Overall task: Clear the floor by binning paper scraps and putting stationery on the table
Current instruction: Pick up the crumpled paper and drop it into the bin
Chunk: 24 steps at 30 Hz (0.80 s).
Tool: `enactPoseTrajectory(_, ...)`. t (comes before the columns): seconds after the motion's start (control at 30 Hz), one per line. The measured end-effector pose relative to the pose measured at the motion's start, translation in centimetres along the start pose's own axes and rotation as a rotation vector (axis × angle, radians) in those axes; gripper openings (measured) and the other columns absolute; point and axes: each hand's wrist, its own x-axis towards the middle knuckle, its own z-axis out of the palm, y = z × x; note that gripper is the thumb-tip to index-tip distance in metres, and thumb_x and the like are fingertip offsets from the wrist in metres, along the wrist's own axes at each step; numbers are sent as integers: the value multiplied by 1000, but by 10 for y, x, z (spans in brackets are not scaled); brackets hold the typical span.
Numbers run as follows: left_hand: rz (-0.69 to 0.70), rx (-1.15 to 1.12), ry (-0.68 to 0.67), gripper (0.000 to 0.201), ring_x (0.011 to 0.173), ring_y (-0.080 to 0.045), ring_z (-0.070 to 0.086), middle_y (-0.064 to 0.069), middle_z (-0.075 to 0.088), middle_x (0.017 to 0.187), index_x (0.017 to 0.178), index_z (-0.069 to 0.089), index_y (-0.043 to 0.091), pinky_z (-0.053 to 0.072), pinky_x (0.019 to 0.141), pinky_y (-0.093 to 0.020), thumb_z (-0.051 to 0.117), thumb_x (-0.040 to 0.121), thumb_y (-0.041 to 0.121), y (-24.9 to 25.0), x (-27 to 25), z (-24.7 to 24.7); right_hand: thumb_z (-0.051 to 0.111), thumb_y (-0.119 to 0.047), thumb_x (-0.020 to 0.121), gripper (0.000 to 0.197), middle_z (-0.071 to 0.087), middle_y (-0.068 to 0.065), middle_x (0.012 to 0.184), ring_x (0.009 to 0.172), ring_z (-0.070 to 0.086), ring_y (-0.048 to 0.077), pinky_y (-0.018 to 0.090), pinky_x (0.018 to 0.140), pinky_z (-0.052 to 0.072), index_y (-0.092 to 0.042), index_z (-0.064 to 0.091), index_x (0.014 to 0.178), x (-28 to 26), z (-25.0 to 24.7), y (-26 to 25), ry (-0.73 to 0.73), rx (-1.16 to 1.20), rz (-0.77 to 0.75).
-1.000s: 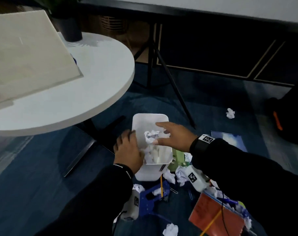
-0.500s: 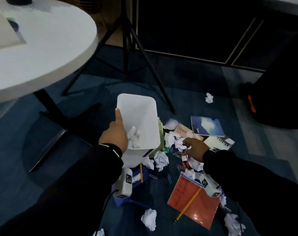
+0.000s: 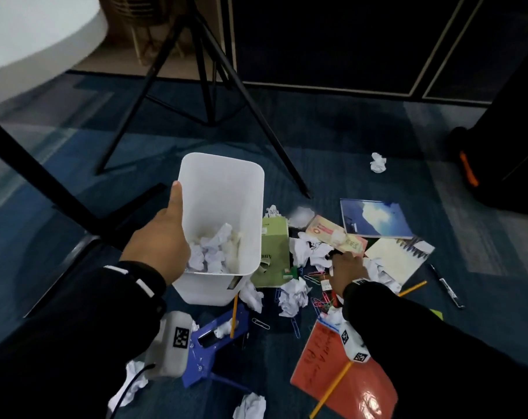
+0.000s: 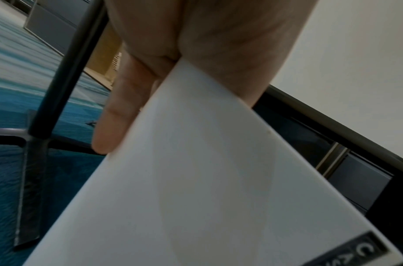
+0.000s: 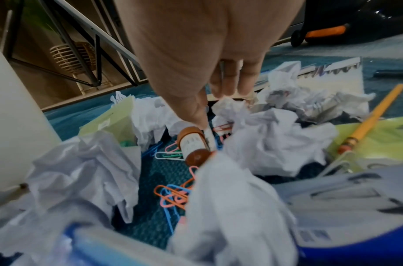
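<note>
A white plastic bin (image 3: pixel 223 189) stands on the blue carpet with crumpled paper (image 3: pixel 211 252) inside. My left hand (image 3: pixel 163 237) grips its near-left rim, thumb along the inside; in the left wrist view the bin wall (image 4: pixel 207 180) sits wedged between thumb and fingers (image 4: pixel 118 111). My right hand (image 3: pixel 344 266) is down in the pile of paper balls (image 3: pixel 293 297) right of the bin. In the right wrist view its fingers point down over the scraps, and the thumb tip touches a white strip beside an orange-capped glue stick (image 5: pixel 193 145). Nothing plainly sits between its fingers.
Coloured paper clips (image 5: pixel 173 194), a blue punch (image 3: pixel 214 337), an orange notebook (image 3: pixel 341 376) with a pencil (image 3: pixel 332 391), a green notebook (image 3: pixel 272 252), a blue book (image 3: pixel 374 219) and a pen (image 3: pixel 445 285) litter the floor. A stray paper ball (image 3: pixel 378 162) lies farther off. Tripod legs (image 3: pixel 256 116) and the round table (image 3: pixel 30 40) stand behind.
My right hand left the bin's mouth, where it had a paper ball, and dropped right into the floor pile. My left hand keeps hold of the bin rim. My view tilted down.
</note>
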Motion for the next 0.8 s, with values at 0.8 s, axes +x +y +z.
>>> enactPoseTrajectory(0.8, 59, -15, 2, 97, 92, -31, 60, -6, 48, 134, 149, -18, 38, 44, 75, -37, 43, 82, 4, 4, -6, -3, 75, -30, 80, 48, 52, 4, 120, 97, 54, 15, 22, 76, 44, -16, 54, 120, -63, -116, -17, 84, 476, -226)
